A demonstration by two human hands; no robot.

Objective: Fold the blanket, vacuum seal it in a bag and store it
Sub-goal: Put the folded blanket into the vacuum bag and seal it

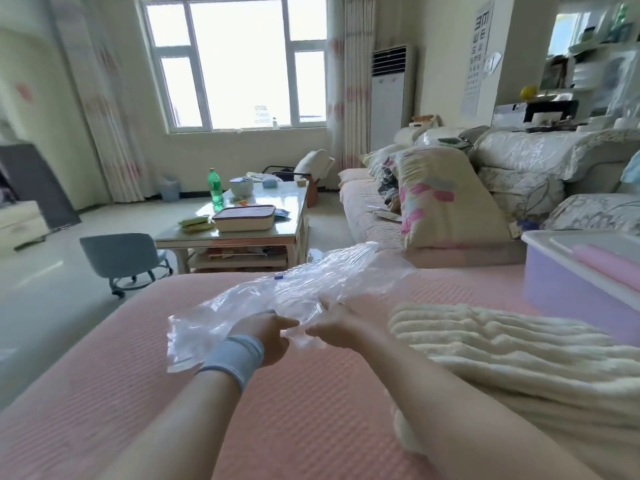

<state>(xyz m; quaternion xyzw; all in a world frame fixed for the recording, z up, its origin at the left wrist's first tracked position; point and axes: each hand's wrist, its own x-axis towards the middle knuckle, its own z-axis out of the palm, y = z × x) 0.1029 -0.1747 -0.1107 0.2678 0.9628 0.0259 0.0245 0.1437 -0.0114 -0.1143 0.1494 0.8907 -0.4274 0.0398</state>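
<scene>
Pink quilted cover spreads under our arms. Our left grip and right grip, nearly touching, each pinch the near edge of the crumpled clear plastic bag, which stretches away beyond them. Just right of the right grip lies the cream ribbed fleece blanket, on the cover.

Left hand and right hand seemingly pinch the clear bag edge.

Grey-blue wristband, bare forearms

Bright blown-out daylight from the window, soft wide-angle edge distortion
</scene>
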